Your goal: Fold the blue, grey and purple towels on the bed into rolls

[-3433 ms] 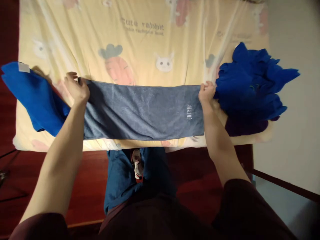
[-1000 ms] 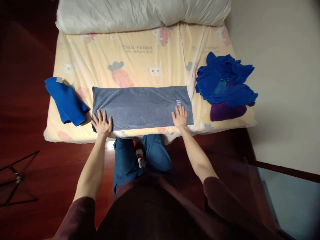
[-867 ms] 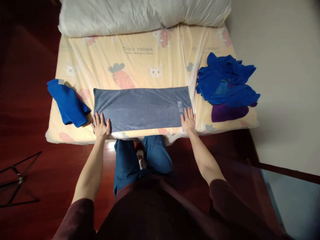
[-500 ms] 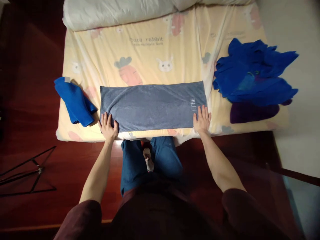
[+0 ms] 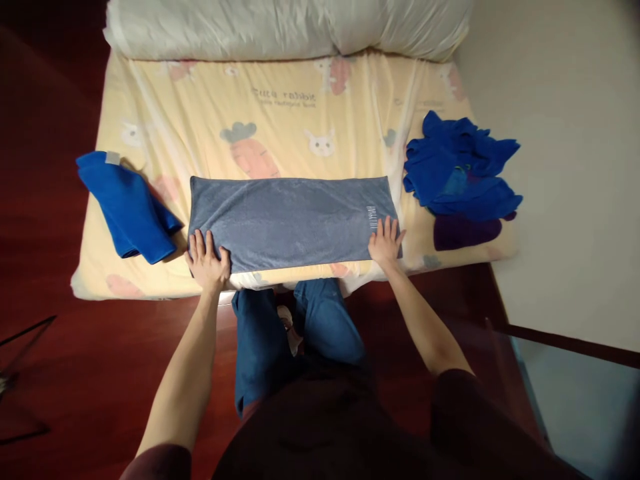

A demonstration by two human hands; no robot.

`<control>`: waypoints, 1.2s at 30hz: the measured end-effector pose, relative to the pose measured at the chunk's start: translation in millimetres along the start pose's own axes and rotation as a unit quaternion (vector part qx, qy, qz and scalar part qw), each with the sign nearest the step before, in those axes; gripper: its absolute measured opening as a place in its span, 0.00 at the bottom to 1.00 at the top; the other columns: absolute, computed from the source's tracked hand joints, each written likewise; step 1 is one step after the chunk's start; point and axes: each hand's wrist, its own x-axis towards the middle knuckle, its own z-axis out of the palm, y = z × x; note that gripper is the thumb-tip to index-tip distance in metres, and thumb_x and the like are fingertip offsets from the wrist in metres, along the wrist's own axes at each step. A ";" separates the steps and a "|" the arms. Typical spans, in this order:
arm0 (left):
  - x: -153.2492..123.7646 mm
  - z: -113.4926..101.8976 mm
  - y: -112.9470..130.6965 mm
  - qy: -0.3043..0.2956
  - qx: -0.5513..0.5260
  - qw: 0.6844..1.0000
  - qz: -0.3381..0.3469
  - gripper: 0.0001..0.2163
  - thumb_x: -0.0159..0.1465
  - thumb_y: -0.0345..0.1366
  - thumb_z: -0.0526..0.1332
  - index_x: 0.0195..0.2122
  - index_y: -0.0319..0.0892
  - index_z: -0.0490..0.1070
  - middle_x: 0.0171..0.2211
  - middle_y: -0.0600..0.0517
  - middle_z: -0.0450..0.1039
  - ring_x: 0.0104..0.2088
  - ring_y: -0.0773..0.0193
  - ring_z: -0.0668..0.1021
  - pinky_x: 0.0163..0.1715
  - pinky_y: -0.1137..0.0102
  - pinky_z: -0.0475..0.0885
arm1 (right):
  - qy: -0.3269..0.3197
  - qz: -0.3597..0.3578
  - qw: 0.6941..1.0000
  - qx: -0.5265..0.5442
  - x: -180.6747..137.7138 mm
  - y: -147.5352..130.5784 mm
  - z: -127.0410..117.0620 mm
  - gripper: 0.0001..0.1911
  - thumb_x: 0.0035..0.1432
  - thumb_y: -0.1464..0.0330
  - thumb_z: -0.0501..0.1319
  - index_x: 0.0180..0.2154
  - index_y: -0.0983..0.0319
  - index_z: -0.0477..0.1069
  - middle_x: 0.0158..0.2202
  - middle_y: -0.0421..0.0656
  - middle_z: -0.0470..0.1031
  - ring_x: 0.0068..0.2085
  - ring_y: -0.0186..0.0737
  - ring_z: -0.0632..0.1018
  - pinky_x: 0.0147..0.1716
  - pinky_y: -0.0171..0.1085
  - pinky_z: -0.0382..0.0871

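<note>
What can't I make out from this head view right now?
Lettering on the grey towel: too small to read.
Towel's near corners: covered by the left hand and right hand, both flat on it.
Purple cloth: mostly buried under the blue pile, so its shape is unclear.
Blue pile: crumpled, pieces cannot be counted.
White bedding roll: cut off by the top edge.

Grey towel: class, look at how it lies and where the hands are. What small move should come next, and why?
Probably grip the grey towel at its right end with the right hand and fold it across to the left end. It lies flat and smooth on the bed as a long strip, and the left hand and right hand rest open on its near corners.
</note>
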 end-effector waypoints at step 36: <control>1.9 3.3 -0.1 -0.021 -0.004 1.000 -0.018 0.30 0.70 0.42 0.52 0.73 0.43 0.57 0.75 0.47 0.47 0.75 0.46 0.50 0.72 0.46 0.44 | 0.017 0.008 0.996 -0.085 162.5 -21.9 12.0 0.37 0.74 0.57 0.36 0.73 0.75 0.45 0.75 0.63 0.46 0.75 0.58 0.49 0.69 0.67 0.44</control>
